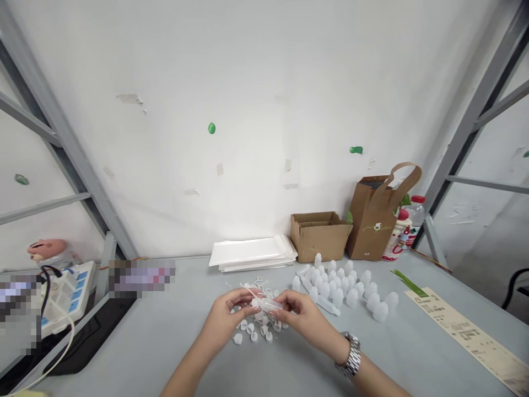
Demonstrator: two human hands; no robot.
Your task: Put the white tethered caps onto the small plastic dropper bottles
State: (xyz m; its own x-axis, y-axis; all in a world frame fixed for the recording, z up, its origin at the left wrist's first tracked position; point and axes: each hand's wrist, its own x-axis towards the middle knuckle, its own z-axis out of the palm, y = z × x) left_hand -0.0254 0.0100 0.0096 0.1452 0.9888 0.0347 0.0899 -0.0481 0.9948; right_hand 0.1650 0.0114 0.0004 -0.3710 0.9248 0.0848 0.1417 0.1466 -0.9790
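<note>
Above a pile of small white caps (258, 325), both my hands meet around one small translucent plastic tube (271, 304). My right hand (303, 317), with a metal watch on its wrist, pinches the tube's right end between thumb and fingers. At the other end, the fingertips of my left hand (226, 317) close on a white cap (256, 303). Whether this cap is fully seated cannot be made out. Thin white strips stick out of the pile behind my fingers. To the right, several translucent bottles (339, 284) stand upright in a group, and a few tubes lie among them.
Along the wall are stacked white envelopes (252, 253), a cardboard box (320, 240), a brown paper bag (370, 231) and drink bottles (415, 215). A printed paper strip (463, 331) lies right. On the left are a power strip (70, 292) with cables and a black mat (91, 336).
</note>
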